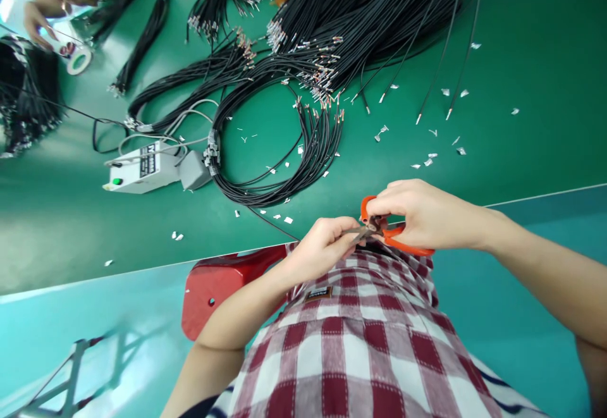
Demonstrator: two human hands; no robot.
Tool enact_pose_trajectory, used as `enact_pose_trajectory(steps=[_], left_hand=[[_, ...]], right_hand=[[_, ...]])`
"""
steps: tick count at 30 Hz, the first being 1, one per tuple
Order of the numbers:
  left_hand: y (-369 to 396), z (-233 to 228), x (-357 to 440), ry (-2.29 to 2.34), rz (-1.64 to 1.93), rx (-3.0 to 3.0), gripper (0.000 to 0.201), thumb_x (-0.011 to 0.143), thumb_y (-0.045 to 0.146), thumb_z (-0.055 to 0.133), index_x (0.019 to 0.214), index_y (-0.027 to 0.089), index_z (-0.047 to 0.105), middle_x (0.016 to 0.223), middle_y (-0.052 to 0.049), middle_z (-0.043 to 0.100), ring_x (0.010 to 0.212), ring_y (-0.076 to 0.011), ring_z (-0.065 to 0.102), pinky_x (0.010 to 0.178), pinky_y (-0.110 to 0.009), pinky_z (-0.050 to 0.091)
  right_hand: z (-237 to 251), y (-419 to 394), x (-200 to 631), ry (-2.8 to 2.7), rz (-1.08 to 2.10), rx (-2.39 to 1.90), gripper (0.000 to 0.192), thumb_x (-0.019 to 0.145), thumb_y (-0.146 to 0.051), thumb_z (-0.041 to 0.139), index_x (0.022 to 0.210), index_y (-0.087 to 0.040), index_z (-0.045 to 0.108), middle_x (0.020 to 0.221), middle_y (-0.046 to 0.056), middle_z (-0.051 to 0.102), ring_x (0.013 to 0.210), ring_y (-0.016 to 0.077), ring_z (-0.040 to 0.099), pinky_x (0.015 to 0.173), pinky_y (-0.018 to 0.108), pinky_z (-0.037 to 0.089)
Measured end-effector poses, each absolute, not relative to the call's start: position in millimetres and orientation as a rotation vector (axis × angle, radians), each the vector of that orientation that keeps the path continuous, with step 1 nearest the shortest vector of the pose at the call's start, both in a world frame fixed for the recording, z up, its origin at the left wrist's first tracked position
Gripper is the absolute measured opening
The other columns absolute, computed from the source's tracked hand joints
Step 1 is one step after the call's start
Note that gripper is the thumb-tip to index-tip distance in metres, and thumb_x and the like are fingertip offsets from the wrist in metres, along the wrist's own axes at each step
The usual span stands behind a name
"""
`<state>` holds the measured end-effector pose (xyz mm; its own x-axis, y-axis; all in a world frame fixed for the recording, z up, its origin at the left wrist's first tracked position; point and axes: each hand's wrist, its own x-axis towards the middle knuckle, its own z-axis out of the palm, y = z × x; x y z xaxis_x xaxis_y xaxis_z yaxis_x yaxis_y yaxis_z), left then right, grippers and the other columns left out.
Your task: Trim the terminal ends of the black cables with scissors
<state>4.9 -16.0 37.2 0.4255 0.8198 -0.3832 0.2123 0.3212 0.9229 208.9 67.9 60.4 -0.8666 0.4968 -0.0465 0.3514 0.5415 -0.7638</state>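
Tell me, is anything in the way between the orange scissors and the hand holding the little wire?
Nothing visible is. The right hand holds the orange scissors straight against the left hand, whose fingers pinch a thin wire piece at the blades.

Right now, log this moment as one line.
left hand: pinches wire end | right hand: grips scissors at it | table: wire bundles, scraps
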Motion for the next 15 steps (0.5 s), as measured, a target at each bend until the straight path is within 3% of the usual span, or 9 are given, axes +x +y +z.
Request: enact_pose_trajectory(steps=[5, 11, 15], left_hand=[[-15.2, 35.1, 5.8, 1.086, 0.426, 1.158, 0.031, 0.092, 0.041, 0.056, 0.075, 0.015, 0.058, 0.062, 0.002, 0.049, 0.054, -0.0089, 0.041, 0.053, -0.023, 0.031], [-19.3, 26.9, 3.1, 1.053, 0.43, 1.081, 0.034, 0.092, 0.046, 0.058, 0.081, 0.014, 0.06, 0.062, 0.002, 0.05, 0.053, -0.0081, 0.039, 0.052, -0.022, 0.03], [-19.8, 27.0, -0.1, 0.987, 0.439, 1.016, 0.038, 0.092, 0.05, 0.058, 0.083, 0.013, 0.06, 0.058, 0.003, 0.047, 0.05, -0.0072, 0.037, 0.049, -0.021, 0.028]], right_hand=[[58.6, 69.3, 207.9, -2.652, 1.231, -0.586, 0.011, 0.078, -0.017, 0.057, 0.068, -0.023, 0.058, 0.062, -0.003, 0.062, 0.057, 0.0127, 0.046, 0.059, 0.026, 0.029], [50.8, 68.1, 208.8, -2.598, 1.346, -0.54, 0.012, 0.081, -0.016, 0.056, 0.071, -0.021, 0.056, 0.063, -0.004, 0.057, 0.059, 0.0108, 0.045, 0.058, 0.024, 0.03], [39.7, 64.2, 209.9, -2.343, 1.743, -0.553, 0.011, 0.085, -0.019, 0.06, 0.074, -0.019, 0.056, 0.07, -0.003, 0.059, 0.063, 0.0102, 0.048, 0.061, 0.023, 0.037]])
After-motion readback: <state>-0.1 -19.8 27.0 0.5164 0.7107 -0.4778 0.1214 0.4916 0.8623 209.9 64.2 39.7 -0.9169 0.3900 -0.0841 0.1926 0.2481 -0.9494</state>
